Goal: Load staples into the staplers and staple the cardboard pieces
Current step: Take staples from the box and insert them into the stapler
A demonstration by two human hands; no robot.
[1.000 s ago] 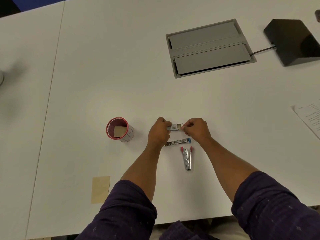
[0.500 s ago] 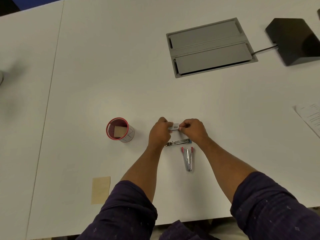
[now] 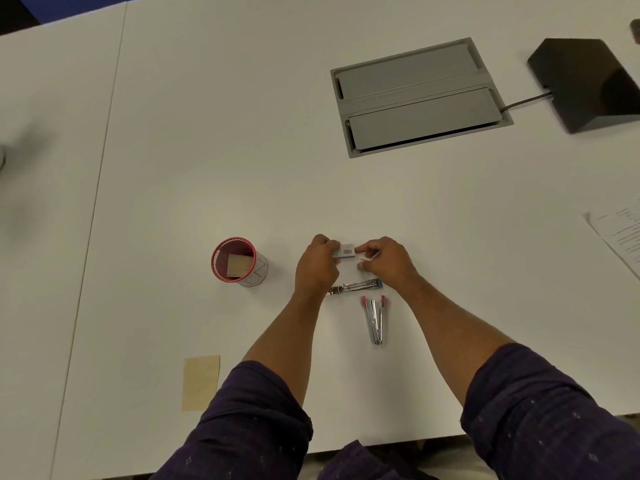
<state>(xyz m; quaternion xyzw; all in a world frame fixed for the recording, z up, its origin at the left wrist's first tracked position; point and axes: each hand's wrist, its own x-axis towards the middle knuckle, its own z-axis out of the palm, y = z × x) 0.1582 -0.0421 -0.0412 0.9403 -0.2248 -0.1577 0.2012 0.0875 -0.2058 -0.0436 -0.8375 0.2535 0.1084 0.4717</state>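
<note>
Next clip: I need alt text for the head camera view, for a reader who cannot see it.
Over a white table, a person's left hand and right hand hold a small staple box between them. Just below lie a blue-tipped stapler and a red-tipped stapler, opened out. A red mesh cup holding cardboard stands to the left, with a tan cardboard piece nearer the table edge.

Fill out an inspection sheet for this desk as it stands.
Surface: white table, one seam at left.
Job's things: staple box held; blue stapler and red stapler open, lying flat; cardboard piece near front edge; another in red cup.
Clutter: printed paper at right.
Hands: left hand and right hand both on the box.
Cables: one from black device into grey hatch.
Surroundings: nothing seen.
</note>
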